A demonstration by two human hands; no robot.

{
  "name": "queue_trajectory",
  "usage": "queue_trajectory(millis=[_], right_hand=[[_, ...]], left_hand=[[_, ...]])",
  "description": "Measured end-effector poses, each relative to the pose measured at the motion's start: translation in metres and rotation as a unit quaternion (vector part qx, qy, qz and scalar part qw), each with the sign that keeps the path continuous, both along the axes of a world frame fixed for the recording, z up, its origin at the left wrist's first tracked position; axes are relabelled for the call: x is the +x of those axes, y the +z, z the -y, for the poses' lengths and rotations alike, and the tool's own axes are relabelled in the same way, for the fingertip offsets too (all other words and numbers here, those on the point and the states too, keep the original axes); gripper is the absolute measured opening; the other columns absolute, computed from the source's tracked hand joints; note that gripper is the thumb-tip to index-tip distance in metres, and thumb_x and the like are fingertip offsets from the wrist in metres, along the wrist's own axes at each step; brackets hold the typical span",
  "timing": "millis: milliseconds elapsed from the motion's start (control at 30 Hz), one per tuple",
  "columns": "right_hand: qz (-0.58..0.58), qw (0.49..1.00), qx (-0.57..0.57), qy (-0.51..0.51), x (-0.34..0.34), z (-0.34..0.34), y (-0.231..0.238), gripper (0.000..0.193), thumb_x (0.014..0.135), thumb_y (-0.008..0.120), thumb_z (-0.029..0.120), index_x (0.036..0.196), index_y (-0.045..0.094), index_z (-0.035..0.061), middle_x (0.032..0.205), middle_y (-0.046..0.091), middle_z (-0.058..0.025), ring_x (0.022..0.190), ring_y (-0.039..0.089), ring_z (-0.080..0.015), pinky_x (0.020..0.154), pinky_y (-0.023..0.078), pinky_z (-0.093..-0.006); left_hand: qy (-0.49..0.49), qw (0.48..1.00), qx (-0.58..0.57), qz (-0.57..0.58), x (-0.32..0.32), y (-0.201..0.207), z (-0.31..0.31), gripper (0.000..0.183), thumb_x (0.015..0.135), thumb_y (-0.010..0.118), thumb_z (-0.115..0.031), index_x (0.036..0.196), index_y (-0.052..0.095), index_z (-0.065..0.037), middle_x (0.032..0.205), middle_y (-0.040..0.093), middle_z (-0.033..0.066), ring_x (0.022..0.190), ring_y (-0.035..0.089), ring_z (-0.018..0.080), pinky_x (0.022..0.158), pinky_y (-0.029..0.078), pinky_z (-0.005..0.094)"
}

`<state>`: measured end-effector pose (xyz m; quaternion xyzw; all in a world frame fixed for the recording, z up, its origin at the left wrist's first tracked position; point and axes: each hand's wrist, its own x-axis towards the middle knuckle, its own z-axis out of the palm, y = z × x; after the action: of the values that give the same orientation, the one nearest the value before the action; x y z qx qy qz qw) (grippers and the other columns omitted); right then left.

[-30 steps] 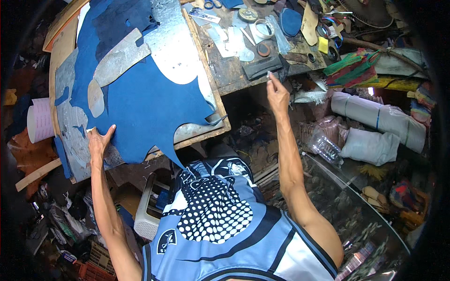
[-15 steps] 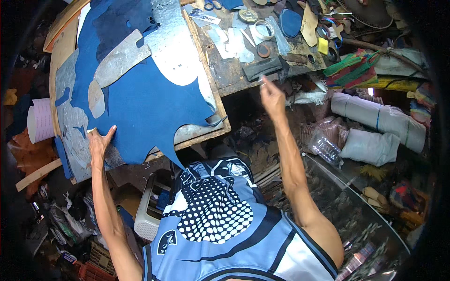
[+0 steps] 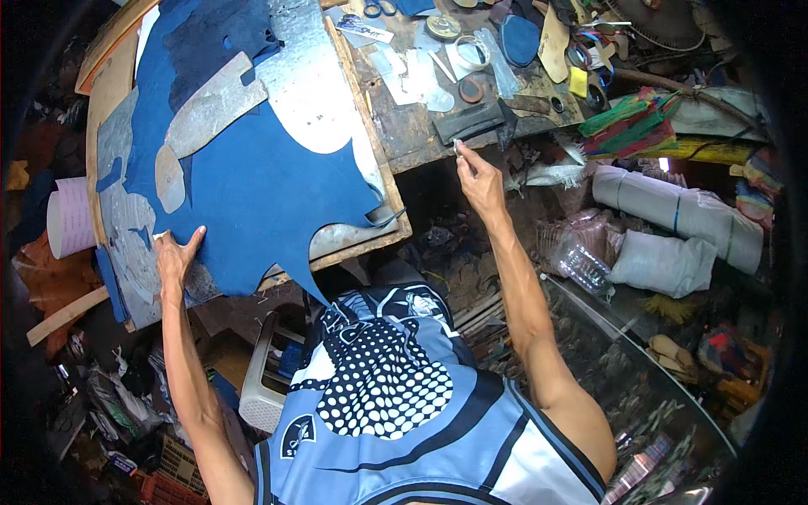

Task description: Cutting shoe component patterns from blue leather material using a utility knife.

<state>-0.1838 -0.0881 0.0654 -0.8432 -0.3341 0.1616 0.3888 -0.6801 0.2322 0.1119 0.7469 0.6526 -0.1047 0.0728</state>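
Observation:
A large sheet of blue leather (image 3: 269,185) lies over the sloping board at the left, its cut edge hanging toward me. My left hand (image 3: 175,259) rests on its near left part, thumb spread away from the fingers; a small pale bit shows at the fingertips. Two grey pattern pieces lie on the leather, a long one (image 3: 215,105) and a small oval one (image 3: 169,181). My right hand (image 3: 481,181) pinches a small pale, shiny piece (image 3: 457,148) too small to name. It is at the near edge of a dark flat block (image 3: 468,124) on the workbench.
The wooden workbench (image 3: 404,143) bears clear plastic pieces, a tape roll (image 3: 471,53), a round tin (image 3: 443,28), scissors (image 3: 380,7) and a blue oval piece (image 3: 519,40). Wrapped white rolls (image 3: 673,210) and a plastic bottle (image 3: 587,268) lie to the right. A white plastic stool (image 3: 263,370) stands below the board.
My right hand has moved slightly left and nearer the block's near edge with the small piece. My left hand stays on the leather.

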Motion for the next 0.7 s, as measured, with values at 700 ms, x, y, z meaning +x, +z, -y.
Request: queue_trajectory(millis=[700], right_hand=[[0.044, 0.998, 0.051, -0.011, 0.006, -0.004, 0.005, 0.032, 0.095, 0.060, 0.018, 0.125, 0.068, 0.0114, 0.115, 0.072, -0.0158, 0.104, 0.071, -0.0222, 0.083, 0.055, -0.0329]], left_hand=[[0.006, 1.000, -0.018, -0.002, 0.005, 0.014, 0.003, 0.109, 0.076, 0.068, -0.073, 0.133, 0.048, 0.018, 0.139, 0.044, 0.0371, 0.129, 0.047, 0.0483, 0.106, 0.043, 0.0496]])
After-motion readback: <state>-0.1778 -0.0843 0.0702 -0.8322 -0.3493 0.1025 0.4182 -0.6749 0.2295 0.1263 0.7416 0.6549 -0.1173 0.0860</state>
